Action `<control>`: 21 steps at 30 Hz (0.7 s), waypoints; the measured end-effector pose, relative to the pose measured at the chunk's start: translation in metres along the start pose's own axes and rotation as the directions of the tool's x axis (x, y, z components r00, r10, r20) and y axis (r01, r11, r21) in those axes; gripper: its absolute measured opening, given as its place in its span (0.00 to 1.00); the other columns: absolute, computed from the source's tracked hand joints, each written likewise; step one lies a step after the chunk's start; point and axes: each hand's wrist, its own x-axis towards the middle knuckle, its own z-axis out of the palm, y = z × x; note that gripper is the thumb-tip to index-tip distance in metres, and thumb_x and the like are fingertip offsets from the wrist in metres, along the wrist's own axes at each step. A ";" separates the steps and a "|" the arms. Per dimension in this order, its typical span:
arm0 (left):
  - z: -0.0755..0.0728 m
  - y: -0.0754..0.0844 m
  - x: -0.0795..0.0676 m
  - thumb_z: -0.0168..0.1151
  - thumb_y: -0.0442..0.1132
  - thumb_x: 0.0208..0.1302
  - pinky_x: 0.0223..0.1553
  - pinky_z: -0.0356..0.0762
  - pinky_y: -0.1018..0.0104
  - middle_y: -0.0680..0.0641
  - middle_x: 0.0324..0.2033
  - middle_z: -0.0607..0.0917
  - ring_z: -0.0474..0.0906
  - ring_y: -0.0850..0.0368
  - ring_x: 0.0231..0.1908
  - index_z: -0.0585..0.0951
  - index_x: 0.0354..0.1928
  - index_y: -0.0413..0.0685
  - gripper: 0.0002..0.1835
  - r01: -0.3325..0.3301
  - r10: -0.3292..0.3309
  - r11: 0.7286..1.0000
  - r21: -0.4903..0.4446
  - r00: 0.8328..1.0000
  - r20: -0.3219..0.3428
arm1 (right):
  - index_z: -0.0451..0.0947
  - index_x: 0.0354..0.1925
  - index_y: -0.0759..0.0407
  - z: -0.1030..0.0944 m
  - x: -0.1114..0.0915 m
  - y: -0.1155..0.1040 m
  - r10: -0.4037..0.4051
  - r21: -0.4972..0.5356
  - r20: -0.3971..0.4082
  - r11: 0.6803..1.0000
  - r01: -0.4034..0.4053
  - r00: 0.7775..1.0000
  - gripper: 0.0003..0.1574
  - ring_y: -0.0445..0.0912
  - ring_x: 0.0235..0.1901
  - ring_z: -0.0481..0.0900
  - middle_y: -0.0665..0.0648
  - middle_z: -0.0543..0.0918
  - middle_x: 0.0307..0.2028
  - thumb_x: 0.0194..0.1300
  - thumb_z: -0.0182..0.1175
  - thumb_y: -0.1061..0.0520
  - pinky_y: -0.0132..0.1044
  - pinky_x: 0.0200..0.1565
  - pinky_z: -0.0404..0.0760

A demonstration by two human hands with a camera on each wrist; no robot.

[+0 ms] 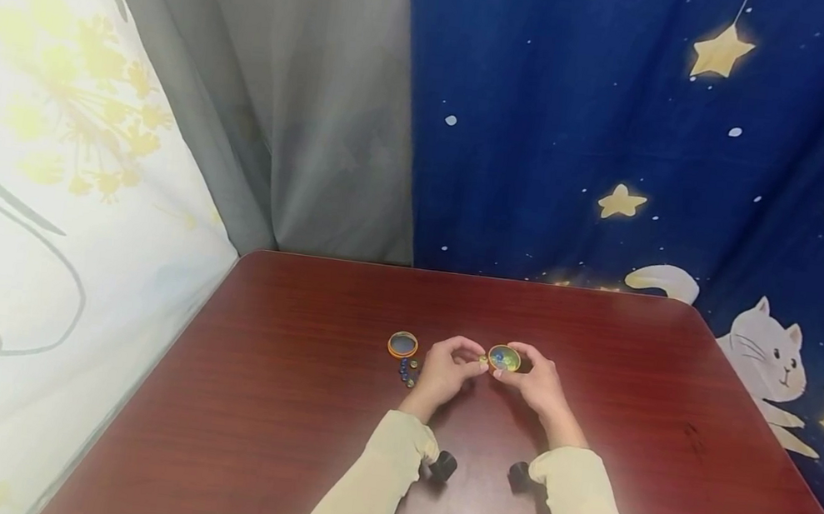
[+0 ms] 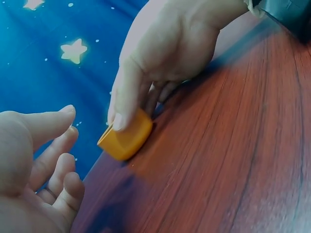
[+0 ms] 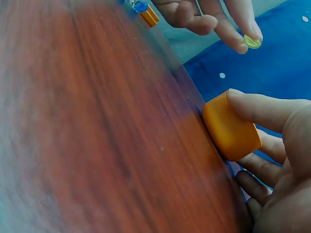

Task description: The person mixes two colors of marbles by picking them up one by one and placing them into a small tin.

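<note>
My left hand point(image 1: 445, 371) pinches a small yellow-green glass marble point(image 3: 253, 42) between thumb and forefinger, close beside the rim of an orange cup. That cup point(image 3: 228, 128) is in my right hand point(image 1: 538, 379), thumb on one side and fingers on the other. Its base is at the table top in both wrist views. Inside it, in the head view, lie blue and yellow-green marbles point(image 1: 499, 356). Left of my left hand, several loose marbles point(image 1: 403, 371), blue and yellowish, lie on the table, some partly hidden by the hand.
A second round orange container point(image 1: 403, 345) with a grey inside lies just behind the loose marbles. Everything stands on a dark red wooden table point(image 1: 273, 427). A grey curtain point(image 1: 344, 116) and a blue star-patterned curtain point(image 1: 547, 120) hang behind its far edge.
</note>
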 end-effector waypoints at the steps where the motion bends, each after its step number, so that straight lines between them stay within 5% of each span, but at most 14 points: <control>1: 0.002 0.000 0.001 0.75 0.36 0.52 0.25 0.74 0.69 0.56 0.28 0.85 0.76 0.62 0.25 0.85 0.35 0.51 0.09 0.000 0.000 1.000 -0.003 1.000 -0.003 | 0.73 0.60 0.58 0.000 0.000 0.000 -0.001 0.006 0.000 1.000 0.001 1.000 0.37 0.55 0.51 0.75 0.62 0.79 0.52 0.52 0.74 0.56 0.49 0.52 0.71; 9: 0.015 -0.001 0.004 0.74 0.35 0.53 0.25 0.75 0.69 0.57 0.28 0.85 0.76 0.63 0.25 0.85 0.35 0.51 0.09 -0.013 0.013 1.000 0.009 1.000 -0.025 | 0.73 0.60 0.61 0.000 0.001 0.000 -0.018 0.034 0.011 0.999 0.018 1.000 0.38 0.55 0.50 0.76 0.63 0.79 0.53 0.53 0.74 0.57 0.43 0.49 0.74; 21: 0.033 -0.005 0.005 0.74 0.36 0.52 0.28 0.72 0.68 0.59 0.21 0.81 0.74 0.66 0.24 0.85 0.33 0.51 0.07 0.015 -0.005 0.996 0.091 0.994 -0.109 | 0.73 0.60 0.62 -0.002 0.000 0.000 -0.019 0.008 -0.007 1.000 0.019 1.000 0.38 0.57 0.53 0.73 0.65 0.78 0.54 0.51 0.74 0.59 0.49 0.54 0.68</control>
